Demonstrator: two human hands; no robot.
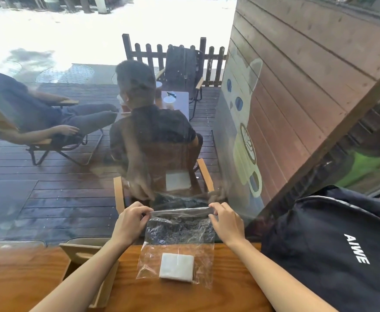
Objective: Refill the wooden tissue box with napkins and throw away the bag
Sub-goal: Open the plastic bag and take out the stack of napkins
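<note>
A clear plastic bag hangs upright over the wooden counter, its lower end resting on the wood. A white stack of napkins lies in the bag's bottom. My left hand pinches the bag's top left corner. My right hand pinches its top right corner, and the top edge is stretched between them. The wooden tissue box stands on the counter at the left, partly hidden behind my left forearm.
A dark backpack marked AIWE fills the counter's right side. A glass window rises directly behind the counter's far edge. Beyond it two people sit in chairs on a wooden deck.
</note>
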